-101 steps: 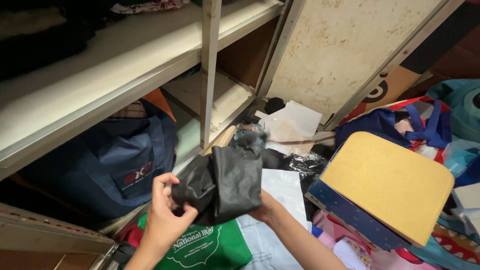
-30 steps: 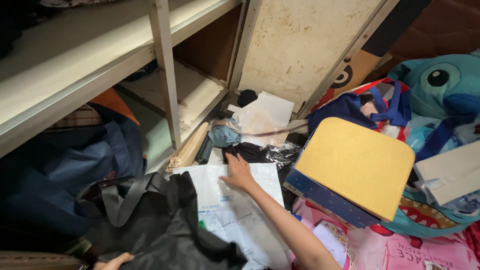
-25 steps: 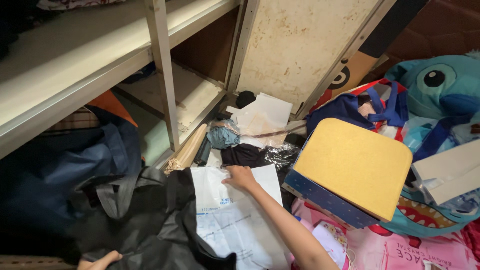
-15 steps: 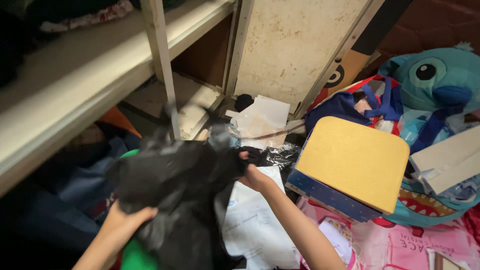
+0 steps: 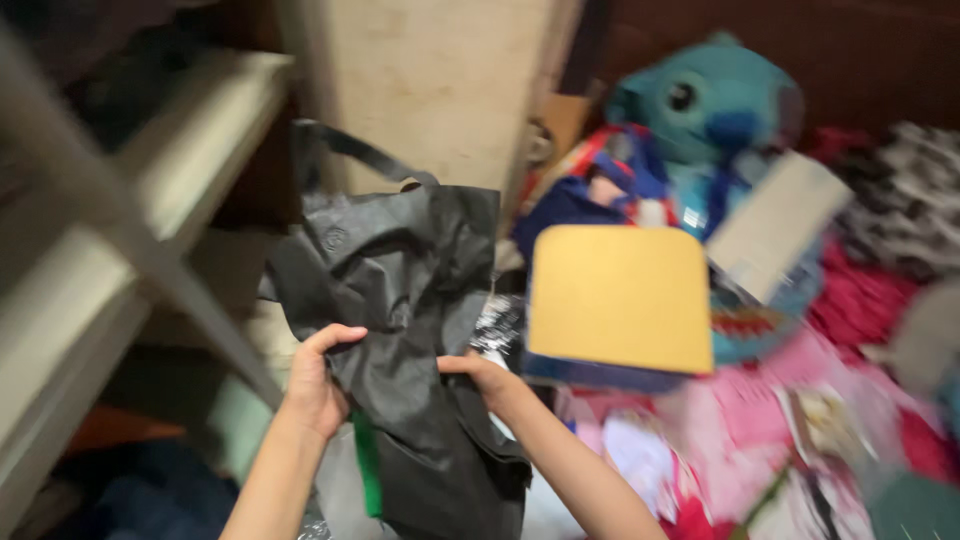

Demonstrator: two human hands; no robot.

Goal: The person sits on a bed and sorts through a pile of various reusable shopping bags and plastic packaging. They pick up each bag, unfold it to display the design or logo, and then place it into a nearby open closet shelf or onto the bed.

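A black fabric tote bag hangs in the air in front of me, crumpled, its strap looping up at the top left. My left hand grips its left side. My right hand pinches its right edge lower down. A strip of green fabric shows below the left hand, beside the bag's lower part. The picture is blurred by motion.
White shelf boards stand at the left. A blue box with a yellow top lies right of the bag. Behind it sit a blue plush toy, a red-and-blue bag and pink printed items.
Both hands have raised the black bag off the floor and spread it wider. The view has swung to the right, so the shelf sits further left and the plush toy nearer the middle.
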